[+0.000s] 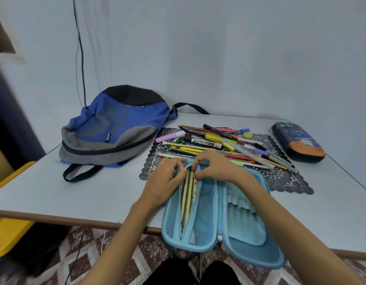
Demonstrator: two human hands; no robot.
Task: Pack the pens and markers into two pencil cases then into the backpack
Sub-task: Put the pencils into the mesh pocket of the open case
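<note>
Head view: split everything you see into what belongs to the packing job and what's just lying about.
Belongs to the job:
open blue pencil case
pencils in its pocket
pile of pens and markers
dark pencil case, closed
backpack
left hand and right hand, pinching the open case's pocket edge

Lying about:
black lace mat under the pile
wall cable
yellow object, far left

pale blue wall (219, 48), white table (75, 192), patterned tile floor (79, 243), yellow chair (7, 233), hanging cable (82, 58).

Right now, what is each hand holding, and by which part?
Left hand and right hand both pinch the open light-blue fabric pencil case at the far end of its inner pocket flaps, above the yellow pencils tucked inside.
</note>
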